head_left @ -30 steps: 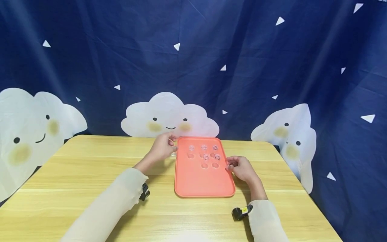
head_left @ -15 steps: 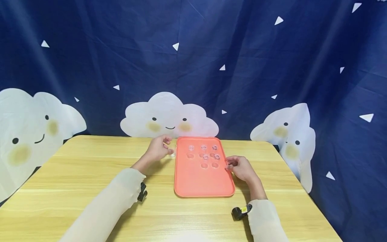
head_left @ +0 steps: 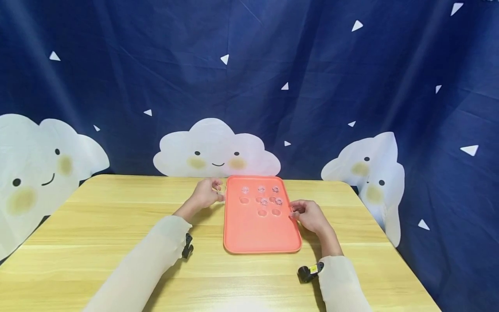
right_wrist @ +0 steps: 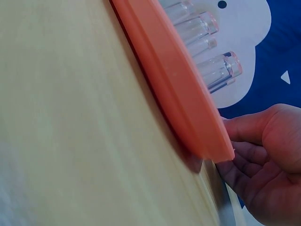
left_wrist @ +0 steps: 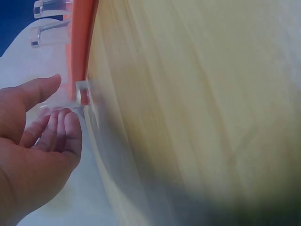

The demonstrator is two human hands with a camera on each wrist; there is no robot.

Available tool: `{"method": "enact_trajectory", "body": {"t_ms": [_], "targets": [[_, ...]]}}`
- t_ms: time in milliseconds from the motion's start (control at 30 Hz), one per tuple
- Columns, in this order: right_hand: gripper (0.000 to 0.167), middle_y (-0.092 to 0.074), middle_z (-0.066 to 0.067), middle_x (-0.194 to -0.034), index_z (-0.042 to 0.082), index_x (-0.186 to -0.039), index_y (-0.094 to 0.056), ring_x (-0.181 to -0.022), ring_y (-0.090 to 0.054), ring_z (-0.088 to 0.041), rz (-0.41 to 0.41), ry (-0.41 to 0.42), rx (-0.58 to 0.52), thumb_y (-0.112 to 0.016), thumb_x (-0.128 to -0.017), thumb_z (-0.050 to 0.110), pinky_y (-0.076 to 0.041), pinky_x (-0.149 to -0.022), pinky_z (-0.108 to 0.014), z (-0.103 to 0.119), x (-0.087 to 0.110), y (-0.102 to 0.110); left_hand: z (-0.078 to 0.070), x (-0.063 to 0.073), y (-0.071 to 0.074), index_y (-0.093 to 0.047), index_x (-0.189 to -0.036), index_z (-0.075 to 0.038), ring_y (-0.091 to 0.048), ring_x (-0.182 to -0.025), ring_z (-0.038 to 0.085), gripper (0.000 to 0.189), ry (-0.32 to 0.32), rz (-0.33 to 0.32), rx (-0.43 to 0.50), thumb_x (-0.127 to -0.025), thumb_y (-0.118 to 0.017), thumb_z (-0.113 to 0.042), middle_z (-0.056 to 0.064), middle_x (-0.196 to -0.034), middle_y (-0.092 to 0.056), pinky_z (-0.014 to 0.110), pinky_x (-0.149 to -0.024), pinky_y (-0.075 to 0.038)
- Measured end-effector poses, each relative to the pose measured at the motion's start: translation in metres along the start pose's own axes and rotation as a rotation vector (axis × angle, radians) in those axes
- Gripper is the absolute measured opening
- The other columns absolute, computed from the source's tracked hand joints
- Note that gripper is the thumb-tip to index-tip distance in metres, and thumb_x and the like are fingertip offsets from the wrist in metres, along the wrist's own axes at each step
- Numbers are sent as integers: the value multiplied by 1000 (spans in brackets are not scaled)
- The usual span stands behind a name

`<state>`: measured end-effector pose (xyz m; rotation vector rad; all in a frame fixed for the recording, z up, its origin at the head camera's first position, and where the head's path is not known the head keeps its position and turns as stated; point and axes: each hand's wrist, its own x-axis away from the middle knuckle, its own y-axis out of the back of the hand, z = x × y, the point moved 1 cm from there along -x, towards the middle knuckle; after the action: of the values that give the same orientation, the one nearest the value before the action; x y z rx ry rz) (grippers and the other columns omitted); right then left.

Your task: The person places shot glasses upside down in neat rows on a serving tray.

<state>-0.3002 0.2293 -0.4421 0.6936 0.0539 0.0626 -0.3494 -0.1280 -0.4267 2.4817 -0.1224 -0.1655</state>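
Note:
My left hand (head_left: 205,193) is at a small clear cup (left_wrist: 83,93) standing on the table just outside the tray's left rim. Thumb and curved fingers (left_wrist: 73,132) lie on either side of that cup, with a gap between them; whether they touch it I cannot tell. My right hand (head_left: 310,216) holds the right rim of the orange-red tray (head_left: 261,238) between thumb and fingers, plain in the right wrist view. On the tray's far half stand several clear cups (right_wrist: 218,70), their thick ends upward.
The tray lies on a light wooden table (head_left: 117,242). Behind the table hangs a dark blue curtain (head_left: 249,78) with white clouds and triangles. A small black wrist camera (head_left: 188,245) is at the left sleeve, another black camera (head_left: 309,273) at the right.
My left hand drew back leftward from the tray's rim, showing the outside cup, then moved right again around it. The right hand stays at the tray's rim.

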Motion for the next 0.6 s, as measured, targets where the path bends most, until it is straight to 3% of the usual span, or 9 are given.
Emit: {"method": "enact_trajectory", "body": {"t_ms": [300, 600], "targets": [[30, -71, -10, -102, -3, -123, -69, -91, -64, -22, 0, 11, -9, -69, -93, -3, -55, -77, -32, -1, -1, -1, 3, 0, -2, -68, -103, -2, -60, -89, 22, 28, 34, 1, -23, -80, -83, -6, 7, -95, -65, 37, -84, -50], [30, -71, -10, -102, -2, -122, -69, -91, -64, -23, -4, -1, -21, -69, -92, -3, -55, -77, -30, -1, 0, 0, 9, -3, -2, -71, -101, -4, -61, -91, 21, 26, 28, 3, -2, -80, -83, -9, 6, -95, -67, 34, -84, -50]]}}
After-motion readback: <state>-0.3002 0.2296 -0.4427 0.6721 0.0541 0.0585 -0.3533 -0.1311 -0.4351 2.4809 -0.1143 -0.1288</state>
